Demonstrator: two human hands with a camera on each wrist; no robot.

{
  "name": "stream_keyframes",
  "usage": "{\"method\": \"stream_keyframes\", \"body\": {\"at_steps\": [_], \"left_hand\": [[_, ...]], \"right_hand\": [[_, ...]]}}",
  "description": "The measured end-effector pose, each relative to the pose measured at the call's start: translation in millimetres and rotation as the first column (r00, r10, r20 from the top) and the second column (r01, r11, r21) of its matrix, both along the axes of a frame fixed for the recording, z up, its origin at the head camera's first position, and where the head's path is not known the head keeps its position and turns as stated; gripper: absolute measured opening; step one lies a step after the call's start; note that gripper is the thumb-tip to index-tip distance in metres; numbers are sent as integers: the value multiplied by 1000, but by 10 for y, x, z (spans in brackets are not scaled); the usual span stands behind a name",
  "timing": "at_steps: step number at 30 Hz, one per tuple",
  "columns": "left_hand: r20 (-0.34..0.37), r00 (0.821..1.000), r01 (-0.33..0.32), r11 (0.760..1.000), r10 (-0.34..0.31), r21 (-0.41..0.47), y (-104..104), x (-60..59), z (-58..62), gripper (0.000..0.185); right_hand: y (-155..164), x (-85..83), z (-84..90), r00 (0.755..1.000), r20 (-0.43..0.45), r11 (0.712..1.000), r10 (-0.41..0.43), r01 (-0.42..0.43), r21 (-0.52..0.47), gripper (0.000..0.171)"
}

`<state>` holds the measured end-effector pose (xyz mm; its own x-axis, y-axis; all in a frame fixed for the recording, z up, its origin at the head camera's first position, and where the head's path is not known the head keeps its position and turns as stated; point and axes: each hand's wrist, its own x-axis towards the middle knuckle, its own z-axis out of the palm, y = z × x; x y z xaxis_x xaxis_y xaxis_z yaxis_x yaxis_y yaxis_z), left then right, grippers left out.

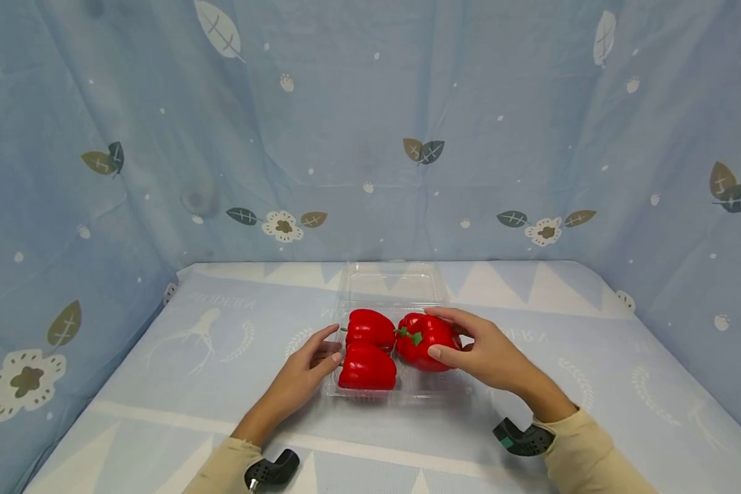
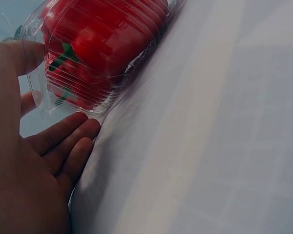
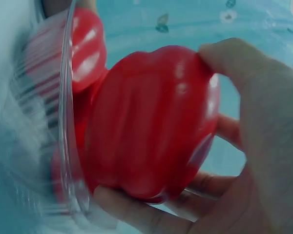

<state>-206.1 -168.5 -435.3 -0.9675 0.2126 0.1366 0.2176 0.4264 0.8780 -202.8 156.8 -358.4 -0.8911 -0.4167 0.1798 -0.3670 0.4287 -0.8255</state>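
In the head view a clear plastic clamshell box (image 1: 422, 390) holds two red bell peppers, one (image 1: 370, 328) behind the other (image 1: 367, 367), on its left side. My right hand (image 1: 490, 350) grips a third red bell pepper (image 1: 429, 346) over the right half, its green stem pointing left. The right wrist view shows thumb and fingers spread around that pepper (image 3: 146, 122), beside the box's rim. My left hand (image 1: 302, 377) is at the box's left edge. In the left wrist view its relaxed fingers (image 2: 71, 141) lie against the ribbed wall, thumb at the rim.
The box's clear lid (image 1: 392, 283) lies folded back behind it. Under everything is a pale patterned cloth on the table (image 1: 222, 384). A blue leaf-print curtain (image 1: 370, 137) hangs behind and at both sides. A dark wrist device (image 1: 525, 439) sits on each arm.
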Motion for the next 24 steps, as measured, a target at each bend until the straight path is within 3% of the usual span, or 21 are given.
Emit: {"method": "stream_keyframes", "body": {"at_steps": [5, 14, 19, 24], "left_hand": [[-9, 1000, 16, 1000, -16, 12, -10, -7, -6, 54], [0, 1000, 12, 1000, -12, 8, -7, -8, -18, 54], [-14, 1000, 20, 1000, -19, 11, -8, -22, -30, 55], [-4, 1000, 13, 1000, -13, 4, 1, -13, -13, 55]], "right_hand": [[-65, 23, 13, 999, -19, 999, 38, -37, 40, 60], [-128, 76, 21, 996, -80, 985, 30, -15, 173, 62], [-172, 107, 10, 989, -144, 962, 15, 25, 272, 63], [-222, 147, -1, 970, -242, 916, -7, 104, 388, 61]]}}
